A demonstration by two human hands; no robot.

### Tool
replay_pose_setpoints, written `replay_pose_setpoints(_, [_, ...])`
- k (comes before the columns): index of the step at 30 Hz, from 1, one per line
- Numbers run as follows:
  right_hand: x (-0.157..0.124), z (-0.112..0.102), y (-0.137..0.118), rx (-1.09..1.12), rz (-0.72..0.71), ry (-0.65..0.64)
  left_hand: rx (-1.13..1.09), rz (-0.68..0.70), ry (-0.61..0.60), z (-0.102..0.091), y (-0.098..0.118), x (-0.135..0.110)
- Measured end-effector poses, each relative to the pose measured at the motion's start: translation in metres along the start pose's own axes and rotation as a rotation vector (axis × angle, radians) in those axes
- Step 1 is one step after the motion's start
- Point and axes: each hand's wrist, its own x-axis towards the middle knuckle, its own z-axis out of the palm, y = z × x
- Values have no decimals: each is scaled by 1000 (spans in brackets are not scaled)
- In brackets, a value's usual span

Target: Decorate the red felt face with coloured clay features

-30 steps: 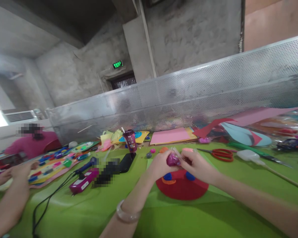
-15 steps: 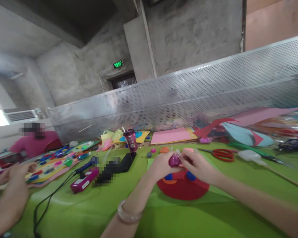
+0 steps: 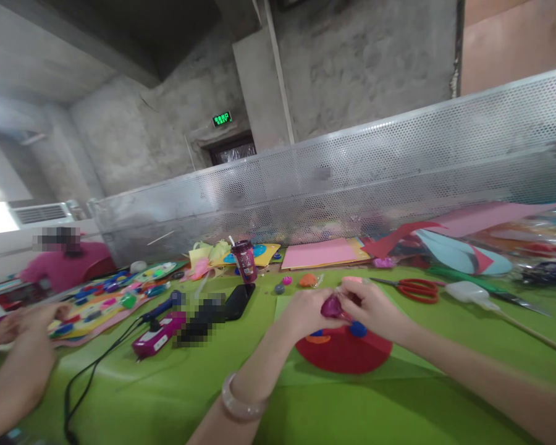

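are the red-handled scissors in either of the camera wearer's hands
No, the red-handled scissors lie on the green tabletop, while the left hand and right hand are at a purple lump.

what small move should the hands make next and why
Probably a gentle pull with the right hand while the left hand steadies the purple lump: the left fingers hold it, and the right fingers are bunched at its edge, though their exact grip is hidden.
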Motion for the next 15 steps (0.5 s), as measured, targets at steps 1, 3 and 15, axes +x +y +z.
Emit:
replay_pose_setpoints(1, [0,0,0,2,1,3,4,1,-1,0,1,0])
replay_pose_setpoints(3, [0,0,0,15,5,5,5,0,4,-1,2,0])
replay_pose_setpoints(15, [1,-2,3,58,18,-38,-8,29,26,1,-2,0])
